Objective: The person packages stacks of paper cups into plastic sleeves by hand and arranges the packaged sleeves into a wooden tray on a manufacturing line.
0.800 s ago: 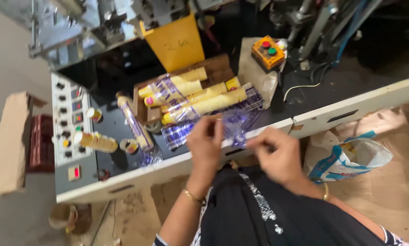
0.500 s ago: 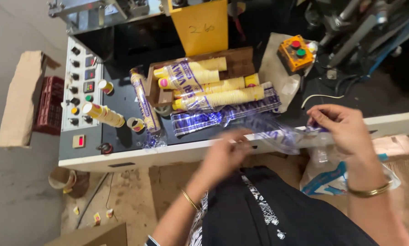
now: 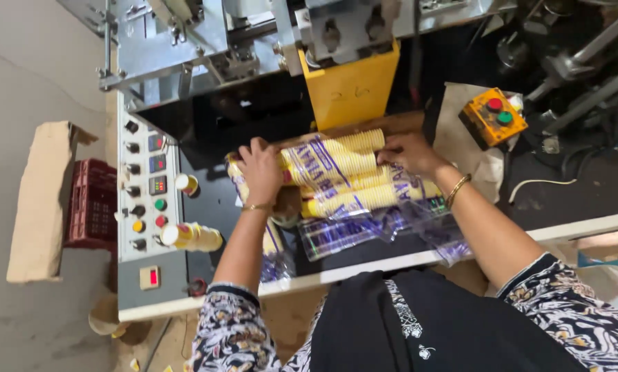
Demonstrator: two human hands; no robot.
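While both hands point(image 3: 261, 169) press it, the clear printed sleeve point(image 3: 336, 160) shows yellow cups.

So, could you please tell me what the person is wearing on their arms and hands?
Both hands are bare, without gloves. The left hand has a thin gold-coloured bangle at the wrist, and the right hand has a similar one. Both forearms are uncovered; short sleeves with a dark and white floral pattern end near the elbows.
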